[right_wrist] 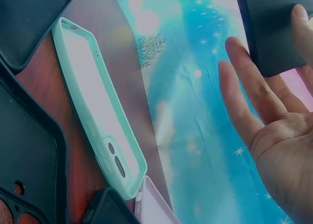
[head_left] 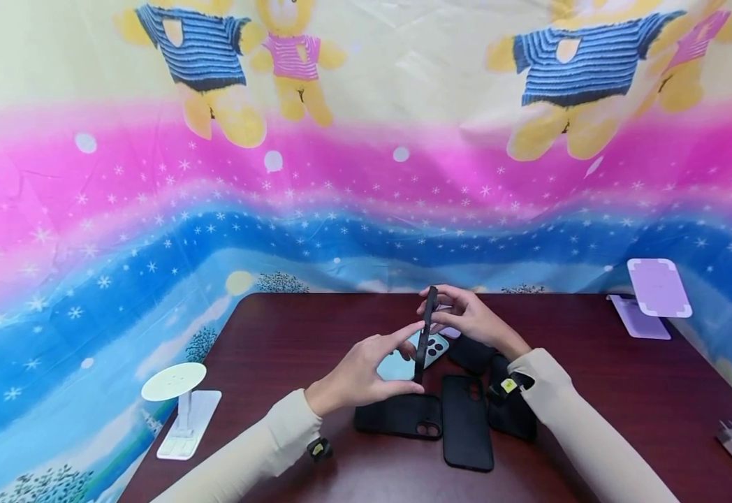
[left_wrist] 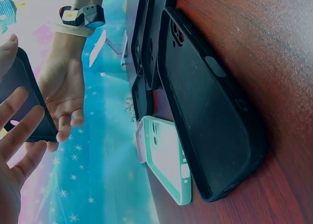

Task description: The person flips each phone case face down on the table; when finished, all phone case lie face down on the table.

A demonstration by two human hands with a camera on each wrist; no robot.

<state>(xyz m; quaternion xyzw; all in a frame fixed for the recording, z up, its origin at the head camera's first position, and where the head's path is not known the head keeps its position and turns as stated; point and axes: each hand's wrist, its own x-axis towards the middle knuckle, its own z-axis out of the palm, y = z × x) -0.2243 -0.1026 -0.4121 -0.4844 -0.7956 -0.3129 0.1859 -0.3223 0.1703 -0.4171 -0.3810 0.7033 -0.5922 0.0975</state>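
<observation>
- Head view: the held case (head_left: 424, 342), black and thin, is up in the air between the two hands, over the table (head_left: 303, 335).
- Its long side runs up and down here, and the top leans a little to the right. We see just its thin edge, so its flat sides face left and right.
- The left hand (head_left: 361, 369) is on its left, near the low end. Thumb and fingers are spread wide apart and grip the case.
- The right hand (head_left: 474, 318) is on its right, near the top end. Its fingers are a bit bent and hold on up there.
- No hand is nearer: both touch it, one low and one high. I cannot tell how hard they squeeze.
- Past it, the mint case (head_left: 394, 368) lies on the table, partly hidden.
- Closer to the person, another black case (head_left: 394, 418) lies with its long side going left to right.
- Left wrist view: a gap shows between the held case and the table.
</observation>
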